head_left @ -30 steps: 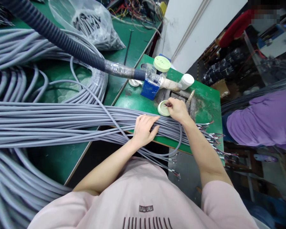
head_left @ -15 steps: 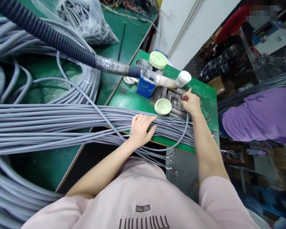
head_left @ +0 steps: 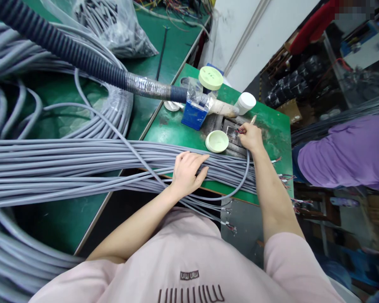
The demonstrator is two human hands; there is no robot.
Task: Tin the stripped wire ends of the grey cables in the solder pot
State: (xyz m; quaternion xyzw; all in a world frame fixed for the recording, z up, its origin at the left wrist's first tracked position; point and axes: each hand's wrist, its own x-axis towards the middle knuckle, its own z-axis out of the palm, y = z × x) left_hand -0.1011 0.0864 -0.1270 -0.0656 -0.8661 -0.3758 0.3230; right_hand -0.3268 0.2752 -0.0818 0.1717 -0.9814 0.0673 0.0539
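Note:
My left hand [head_left: 189, 171] lies on a thick bundle of grey cables [head_left: 107, 162], its fingers loosely spread and the thumb apart. My right hand [head_left: 252, 138] pinches the end of one grey cable [head_left: 246, 170], which loops down below it and back toward the left. Thin dark red wires [head_left: 241, 131] stick out from its fingertips, at the right side of a square metal pot [head_left: 232, 133] with a shiny surface. A pale stick-like piece [head_left: 253, 120] shows behind the fingers; whether the hand holds it I cannot tell. An open pale green tub [head_left: 217, 141] stands left of the pot.
A ribbed black hose [head_left: 91, 63] runs to a nozzle [head_left: 222, 108] by a blue block [head_left: 194, 114]. A green-lidded jar [head_left: 211, 78] and white cup [head_left: 245, 103] stand behind. Stripped cable ends [head_left: 286, 179] overhang the right edge. A person in purple [head_left: 350, 151] is at right.
My right hand has shifted slightly left, bringing the wire ends closer over the square pot. My left hand stays on the cable bundle. The view has turned a little.

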